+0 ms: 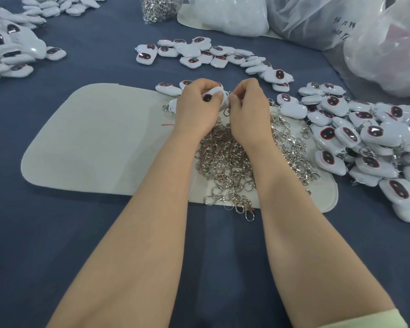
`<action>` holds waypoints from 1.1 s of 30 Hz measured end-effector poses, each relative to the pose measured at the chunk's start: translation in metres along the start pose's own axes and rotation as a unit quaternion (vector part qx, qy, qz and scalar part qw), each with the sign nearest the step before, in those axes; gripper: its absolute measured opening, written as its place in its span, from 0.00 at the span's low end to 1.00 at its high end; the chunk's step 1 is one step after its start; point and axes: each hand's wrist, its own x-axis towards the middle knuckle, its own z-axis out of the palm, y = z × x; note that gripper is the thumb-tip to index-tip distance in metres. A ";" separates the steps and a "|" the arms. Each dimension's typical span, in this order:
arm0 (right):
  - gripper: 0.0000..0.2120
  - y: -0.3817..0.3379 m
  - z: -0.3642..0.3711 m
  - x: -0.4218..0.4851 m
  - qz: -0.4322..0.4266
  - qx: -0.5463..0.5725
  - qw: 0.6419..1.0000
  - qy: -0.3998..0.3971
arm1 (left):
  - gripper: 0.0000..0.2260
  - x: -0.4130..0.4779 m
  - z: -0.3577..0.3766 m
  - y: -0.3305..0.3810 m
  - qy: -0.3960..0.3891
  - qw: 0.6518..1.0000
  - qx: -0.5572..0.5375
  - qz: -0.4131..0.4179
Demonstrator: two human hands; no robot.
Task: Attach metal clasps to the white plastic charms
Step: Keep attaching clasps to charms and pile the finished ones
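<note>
1. Gripping a white plastic charm (213, 94), the left hand (195, 110) curls thumb and fingers round it, its dark oval face towards the camera; the charm is held just above the far edge of a pale felt mat (92, 143), near the middle of the blue tabletop (104, 245).
2. Touching the charm's right end, the right hand (249, 110) pinches a metal clasp (226, 114) between thumb and fingertips; the clasp's loop hangs down between the two hands.
3. Fingers hide the joint; whether the clasp is hooked on yet cannot be told; the step in hand looks like joining this one clasp to this one charm.
4. Next, the move likely calls for a steady left hand while the right works the small ring through the charm's eyelet, then a check that it holds.
5. Loose clasps lie in a heap of clasps (232, 157) on the mat under both wrists; a pile of charms (365, 143), some seemingly with clasps, lies along the tabletop's right edge; a row of charms (211, 54) curves beyond the mat's far edge.
</note>
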 end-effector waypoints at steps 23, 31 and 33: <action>0.07 -0.006 0.004 -0.004 -0.026 0.011 0.999 -0.037 | 0.03 0.001 -0.004 0.000 0.043 0.999 -0.019 0.019; 0.03 -0.008 0.005 -0.001 0.032 0.143 0.989 0.001 | 0.07 0.005 0.000 0.001 0.053 0.974 -0.179 -0.128; 0.05 -0.008 0.004 -0.001 0.038 0.162 0.986 0.020 | 0.08 0.007 0.002 0.000 0.040 0.967 -0.202 -0.152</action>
